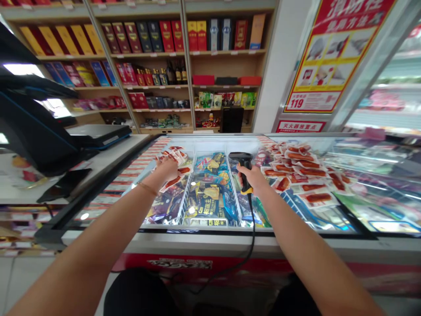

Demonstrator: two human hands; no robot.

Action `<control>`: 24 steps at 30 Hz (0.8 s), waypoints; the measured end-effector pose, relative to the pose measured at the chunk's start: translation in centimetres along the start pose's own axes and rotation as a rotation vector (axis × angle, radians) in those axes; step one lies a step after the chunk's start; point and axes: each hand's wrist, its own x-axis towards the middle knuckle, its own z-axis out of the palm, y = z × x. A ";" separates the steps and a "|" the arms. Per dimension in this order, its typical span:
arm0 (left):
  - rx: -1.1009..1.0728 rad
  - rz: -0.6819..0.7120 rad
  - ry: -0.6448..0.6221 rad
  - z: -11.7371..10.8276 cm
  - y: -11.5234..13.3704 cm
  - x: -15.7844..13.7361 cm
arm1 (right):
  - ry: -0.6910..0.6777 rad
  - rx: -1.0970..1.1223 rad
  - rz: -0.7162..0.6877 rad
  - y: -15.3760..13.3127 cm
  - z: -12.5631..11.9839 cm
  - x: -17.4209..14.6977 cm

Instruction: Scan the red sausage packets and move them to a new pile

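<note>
My right hand [253, 175] is wrapped round the grip of a black and yellow barcode scanner [241, 156], held over the glass top of the chest freezer [210, 239]. A cable hangs from the scanner's grip. On the left, my left hand [167, 169] reaches down onto a small group of packaged sausages [176, 179]. Its fingers blend into the packs, so their grip does not show clearly. To the right of the scanner lies a bigger heap of packaged sausages [304, 164], in clear and white wrappers on the glass.
Bagged frozen goods [210, 193] sit in white wire baskets beneath the glass. On the left stands a counter with a dark scale [101, 134] and a dark screen [29, 118]. Behind are shelves [226, 52] of boxes and bottles. The scanner's cable [251, 237] drops over the freezer's front.
</note>
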 end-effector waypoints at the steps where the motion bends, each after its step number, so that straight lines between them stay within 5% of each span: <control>1: 0.009 0.003 0.012 0.0 0.3 0.2 | 0.000 0.000 0.000 0.3 -0.2 0.0; 8: -0.034 0.112 0.143 0.2 4.2 1.8 | 0.019 -0.005 -0.017 0.6 -1.5 -0.2; 17: -0.742 0.195 0.299 0.5 13.6 2.8 | 0.040 0.012 -0.013 0.2 -1.4 -0.4; 24: -1.192 0.051 0.288 2.5 13.0 3.1 | 0.004 -0.040 0.004 0.0 -0.7 -1.1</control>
